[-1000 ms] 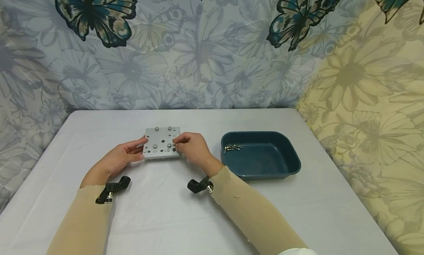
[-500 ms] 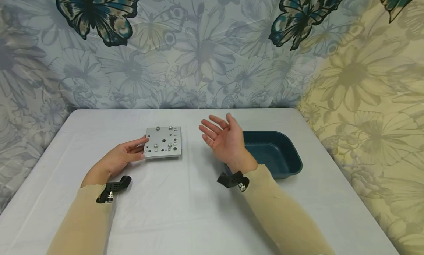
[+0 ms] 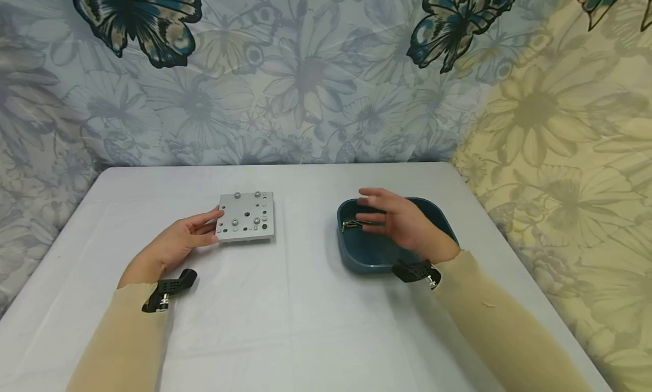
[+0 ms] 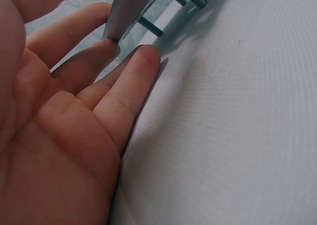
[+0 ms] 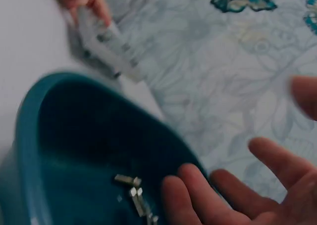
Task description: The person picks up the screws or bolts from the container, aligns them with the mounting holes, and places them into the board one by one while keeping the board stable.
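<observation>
My left hand [image 3: 175, 245] grips the left edge of a light grey metal plate [image 3: 245, 233] between thumb and fingers. Small holes dot the plate's top, and several round screw heads stand on it. From below, the left wrist view shows threaded screw ends [image 4: 151, 27] jutting from the plate's underside, over the white cloth. Over the dark teal bin [image 3: 359, 262] hovers my right hand [image 3: 402, 219], fingers spread with nothing between them. Several loose screws [image 5: 136, 197] lie on the bin's floor in the right wrist view, close to those fingertips.
A white cloth covers the table [image 3: 305, 324], with a strip of it between plate and bin. Behind the table's far edge hangs a flower-and-butterfly curtain [image 3: 311, 98]. A black wrist camera mount [image 3: 415, 271] sits beneath my right wrist, near the bin's front rim.
My right hand has left the plate's right side and swung right, over the bin, with its fingers opened. The left hand stays on the plate.
</observation>
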`<state>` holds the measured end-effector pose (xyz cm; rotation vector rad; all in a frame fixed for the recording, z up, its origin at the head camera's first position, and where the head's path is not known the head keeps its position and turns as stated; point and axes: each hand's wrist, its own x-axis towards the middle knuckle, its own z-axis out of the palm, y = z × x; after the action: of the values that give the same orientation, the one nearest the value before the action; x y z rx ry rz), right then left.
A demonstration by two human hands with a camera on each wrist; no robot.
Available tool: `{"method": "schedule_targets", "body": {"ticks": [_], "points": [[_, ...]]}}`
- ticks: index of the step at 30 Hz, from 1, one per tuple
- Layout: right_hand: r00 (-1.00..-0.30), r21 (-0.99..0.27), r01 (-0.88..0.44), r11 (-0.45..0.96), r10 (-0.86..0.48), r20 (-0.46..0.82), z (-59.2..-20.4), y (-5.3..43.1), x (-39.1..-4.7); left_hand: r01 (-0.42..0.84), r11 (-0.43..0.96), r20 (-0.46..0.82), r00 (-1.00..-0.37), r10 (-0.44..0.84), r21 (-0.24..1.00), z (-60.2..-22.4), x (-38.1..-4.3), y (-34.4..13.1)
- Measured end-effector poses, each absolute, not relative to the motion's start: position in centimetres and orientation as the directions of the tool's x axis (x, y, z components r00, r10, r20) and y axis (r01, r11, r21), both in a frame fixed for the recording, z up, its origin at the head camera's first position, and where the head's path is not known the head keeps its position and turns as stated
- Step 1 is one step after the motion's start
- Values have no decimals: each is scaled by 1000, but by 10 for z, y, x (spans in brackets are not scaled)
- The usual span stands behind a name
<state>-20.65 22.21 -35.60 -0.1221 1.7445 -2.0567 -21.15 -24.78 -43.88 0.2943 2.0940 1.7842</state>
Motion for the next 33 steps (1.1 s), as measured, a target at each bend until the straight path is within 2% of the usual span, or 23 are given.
{"method": "schedule_targets", "body": {"ticks": [3, 6, 16, 22, 33], "points": [[-894, -966, 235, 103, -366, -257, -367, 219, -209, -87, 178, -151, -910, 386, 980, -438, -211, -248], [-898, -947, 197, 254, -342, -278, -377, 212, -210, -85, 178, -149, -911, 385, 980, -438, -210, -248], [-908, -830, 99, 549, -291, -301, -390, 201, -214, -69, 164, -130, -907, 400, 984, -433, -207, -247], [-907, -752, 43, 658, -290, -306, -395, 201, -217, -76, 174, -139, -910, 390, 982, -435, -209, -247], [-900, -723, -65, 688, -354, -256, -399, 201, -218, -78, 169, -140, -910, 390, 982, -436, -209, -247]]}}
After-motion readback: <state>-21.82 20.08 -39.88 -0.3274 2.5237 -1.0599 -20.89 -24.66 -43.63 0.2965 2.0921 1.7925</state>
